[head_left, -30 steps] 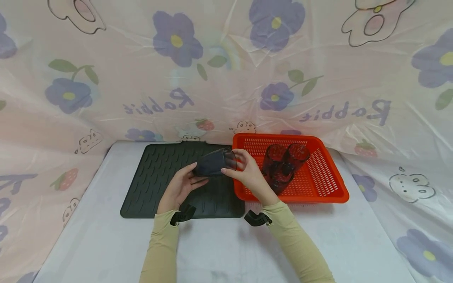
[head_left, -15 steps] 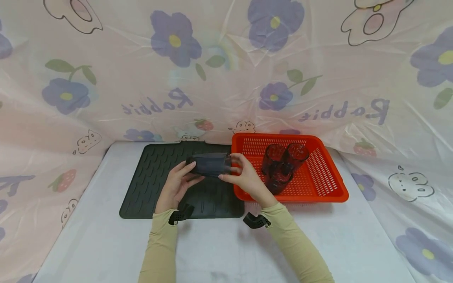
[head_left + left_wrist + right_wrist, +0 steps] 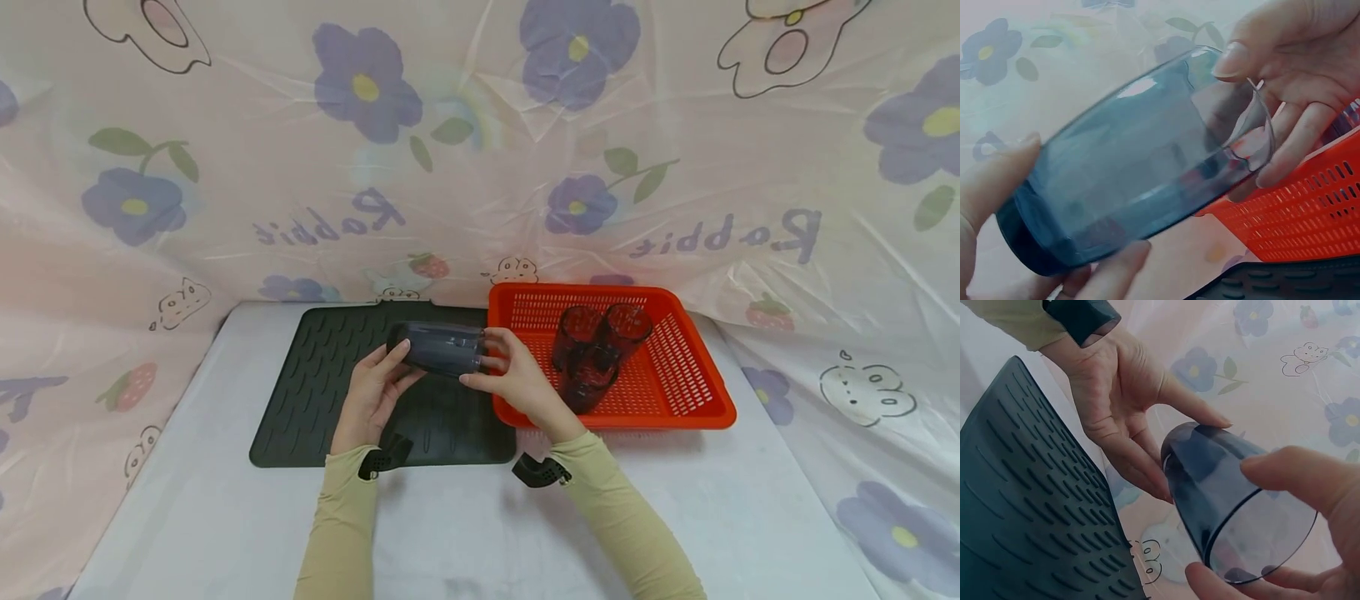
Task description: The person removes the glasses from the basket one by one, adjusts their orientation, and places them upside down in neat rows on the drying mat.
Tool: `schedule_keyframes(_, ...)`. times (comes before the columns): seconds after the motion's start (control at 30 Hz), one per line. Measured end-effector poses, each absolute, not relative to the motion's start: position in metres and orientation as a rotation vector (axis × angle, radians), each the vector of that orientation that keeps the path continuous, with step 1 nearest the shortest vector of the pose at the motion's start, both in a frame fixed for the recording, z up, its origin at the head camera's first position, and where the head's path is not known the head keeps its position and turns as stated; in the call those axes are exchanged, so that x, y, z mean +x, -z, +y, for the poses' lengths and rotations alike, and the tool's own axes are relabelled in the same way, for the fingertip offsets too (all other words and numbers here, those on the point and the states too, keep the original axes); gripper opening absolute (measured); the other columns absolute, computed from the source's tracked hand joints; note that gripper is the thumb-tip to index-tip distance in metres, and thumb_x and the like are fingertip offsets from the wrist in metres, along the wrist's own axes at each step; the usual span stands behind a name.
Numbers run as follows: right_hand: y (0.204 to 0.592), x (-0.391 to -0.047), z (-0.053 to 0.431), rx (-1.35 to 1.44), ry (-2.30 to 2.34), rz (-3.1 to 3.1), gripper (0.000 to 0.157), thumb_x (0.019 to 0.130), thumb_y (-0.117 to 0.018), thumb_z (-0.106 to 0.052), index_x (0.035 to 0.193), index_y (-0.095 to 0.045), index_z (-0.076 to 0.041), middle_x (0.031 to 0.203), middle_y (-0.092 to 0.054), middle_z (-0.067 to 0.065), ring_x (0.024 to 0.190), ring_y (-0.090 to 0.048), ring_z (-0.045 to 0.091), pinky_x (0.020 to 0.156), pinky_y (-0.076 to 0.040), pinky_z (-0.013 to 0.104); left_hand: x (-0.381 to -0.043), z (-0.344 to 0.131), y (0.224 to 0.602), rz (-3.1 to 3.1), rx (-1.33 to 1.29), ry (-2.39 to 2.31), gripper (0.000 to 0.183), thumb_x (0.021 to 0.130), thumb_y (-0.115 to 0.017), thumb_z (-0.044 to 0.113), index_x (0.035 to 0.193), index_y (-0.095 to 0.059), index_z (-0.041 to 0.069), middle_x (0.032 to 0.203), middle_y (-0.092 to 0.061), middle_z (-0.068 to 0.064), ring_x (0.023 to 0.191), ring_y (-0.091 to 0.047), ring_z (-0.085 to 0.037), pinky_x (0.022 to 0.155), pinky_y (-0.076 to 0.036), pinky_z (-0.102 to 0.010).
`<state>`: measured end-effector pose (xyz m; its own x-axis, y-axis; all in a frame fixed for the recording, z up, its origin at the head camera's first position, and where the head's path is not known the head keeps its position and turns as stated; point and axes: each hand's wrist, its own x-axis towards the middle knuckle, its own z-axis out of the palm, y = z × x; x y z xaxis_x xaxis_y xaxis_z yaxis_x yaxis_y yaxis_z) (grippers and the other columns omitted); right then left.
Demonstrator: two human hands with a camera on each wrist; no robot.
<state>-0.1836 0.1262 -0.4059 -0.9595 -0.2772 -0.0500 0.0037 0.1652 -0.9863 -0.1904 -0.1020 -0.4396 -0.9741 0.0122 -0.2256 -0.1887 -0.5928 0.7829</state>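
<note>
A dark blue tinted drinking glass (image 3: pixel 438 348) lies sideways in the air above the mat, its thick base to the left and open rim to the right. My left hand (image 3: pixel 371 396) grips the base end, thumb on the near side and fingers beneath. At the rim end, my right hand (image 3: pixel 528 383) pinches the glass between thumb and fingers. In the left wrist view the clear wall of the glass (image 3: pixel 1135 162) spans both hands. From the right wrist, the open mouth of the glass (image 3: pixel 1260 531) faces the camera.
A dark ribbed drying mat (image 3: pixel 315 400) lies on the white table (image 3: pixel 465 533). To its right stands a red plastic basket (image 3: pixel 705 392) with three tinted glasses (image 3: pixel 592 375) inside. A patterned curtain (image 3: pixel 480 167) hangs behind.
The glass has swung from a slant to nearly level and shifted a little left. Both hands moved slightly left with it, and my left thumb now lies over the base end.
</note>
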Motion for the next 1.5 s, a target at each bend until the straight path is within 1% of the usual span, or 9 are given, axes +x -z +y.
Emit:
schedule_keyframes(0.23, 0.407, -0.181, 0.125, -0.261, 1.909, 2.198, 0.071, 0.078, -0.081, -0.017, 0.136, -0.039, -0.015, 0.134, -0.049, 0.009, 0.117, -0.056, 0.025, 0.091, -0.05, 0.042, -0.188, -0.099, 0.438, 1.317, -0.294, -2.74, 0.055, 0.083, -0.077, 0.019, 0.128, -0.048, 0.004, 0.098, -0.067, -0.006, 0.084, -0.068, -0.017, 0.084, -0.053, -0.037)
schedule_keyframes(0.43, 0.406, -0.18, 0.124, -0.247, 1.908, 2.191, 0.072, 0.079, -0.081, -0.016, 0.137, -0.039, -0.015, 0.134, -0.048, 0.008, 0.116, -0.056, 0.025, 0.091, -0.051, 0.042, -0.187, -0.098, 0.437, 1.313, -0.23, -2.764, 0.046, 0.084, -0.075, 0.021, 0.123, -0.055, 0.006, 0.094, -0.067, -0.005, 0.078, -0.068, -0.016, 0.082, -0.055, -0.036)
schedule_keyframes(0.57, 0.406, -0.179, 0.124, -0.248, 1.9, 2.185, 0.073, 0.079, -0.081, -0.017, 0.137, -0.038, -0.015, 0.135, -0.047, 0.008, 0.117, -0.054, 0.025, 0.092, -0.05, 0.043, -0.186, -0.098, 0.437, 1.309, -0.223, -2.775, 0.043, 0.084, -0.075, 0.022, 0.12, -0.056, 0.008, 0.092, -0.068, -0.004, 0.077, -0.068, -0.015, 0.08, -0.055, -0.035)
schedule_keyframes(0.73, 0.402, -0.177, 0.125, -0.265, 1.867, 2.181, 0.074, 0.08, -0.079, -0.018, 0.14, -0.035, -0.014, 0.139, -0.043, 0.01, 0.122, -0.051, 0.028, 0.094, -0.048, 0.043, -0.185, -0.099, 0.436, 1.31, -0.21, -2.779, 0.045, 0.084, -0.075, 0.023, 0.122, -0.055, 0.007, 0.093, -0.068, -0.004, 0.078, -0.069, -0.015, 0.078, -0.056, -0.034)
schedule_keyframes(0.87, 0.403, -0.178, 0.128, -0.312, 1.857, 2.183, 0.073, 0.082, -0.078, -0.018, 0.141, -0.036, -0.015, 0.139, -0.043, 0.009, 0.122, -0.051, 0.026, 0.095, -0.048, 0.042, -0.187, -0.099, 0.437, 1.298, -0.213, -2.805, 0.038, 0.087, -0.073, 0.022, 0.118, -0.059, 0.008, 0.093, -0.069, -0.005, 0.078, -0.069, -0.016, 0.076, -0.056, -0.034)
schedule_keyframes(1.0, 0.406, -0.181, 0.134, -0.373, 1.893, 2.174, 0.07, 0.083, -0.077, -0.02, 0.141, -0.038, -0.018, 0.137, -0.047, 0.005, 0.121, -0.053, 0.022, 0.094, -0.048, 0.043, -0.188, -0.103, 0.437, 1.299, -0.219, -2.825, 0.03, 0.088, -0.071, 0.022, 0.113, -0.061, 0.01, 0.092, -0.07, -0.004, 0.078, -0.07, -0.016, 0.076, -0.057, -0.034)
schedule_keyframes(1.2, 0.403, -0.181, 0.145, -0.395, 1.952, 2.139, 0.063, 0.085, -0.075, -0.018, 0.138, -0.042, -0.02, 0.136, -0.051, 0.002, 0.124, -0.051, 0.023, 0.095, -0.047, 0.043, -0.188, -0.112, 0.436, 1.316, -0.244, -2.842, 0.033, 0.087, -0.073, 0.023, 0.115, -0.062, 0.009, 0.092, -0.07, -0.005, 0.077, -0.07, -0.016, 0.075, -0.056, -0.034)
schedule_keyframes(1.43, 0.399, -0.178, 0.156, -0.435, 1.989, 2.099, 0.062, 0.088, -0.071, -0.011, 0.142, -0.041, -0.013, 0.138, -0.049, 0.007, 0.127, -0.047, 0.03, 0.095, -0.047, 0.042, -0.189, -0.119, 0.437, 1.344, -0.282, -2.846, 0.035, 0.085, -0.074, 0.024, 0.114, -0.062, 0.008, 0.093, -0.07, -0.005, 0.079, -0.07, -0.017, 0.077, -0.056, -0.034)
schedule_keyframes(1.5, 0.398, -0.178, 0.158, -0.438, 2.002, 2.085, 0.062, 0.088, -0.07, -0.011, 0.143, -0.041, -0.013, 0.138, -0.049, 0.007, 0.127, -0.047, 0.031, 0.095, -0.047, 0.041, -0.189, -0.12, 0.436, 1.359, -0.288, -2.841, 0.035, 0.085, -0.075, 0.024, 0.113, -0.062, 0.008, 0.093, -0.07, -0.005, 0.079, -0.069, -0.017, 0.077, -0.056, -0.034)
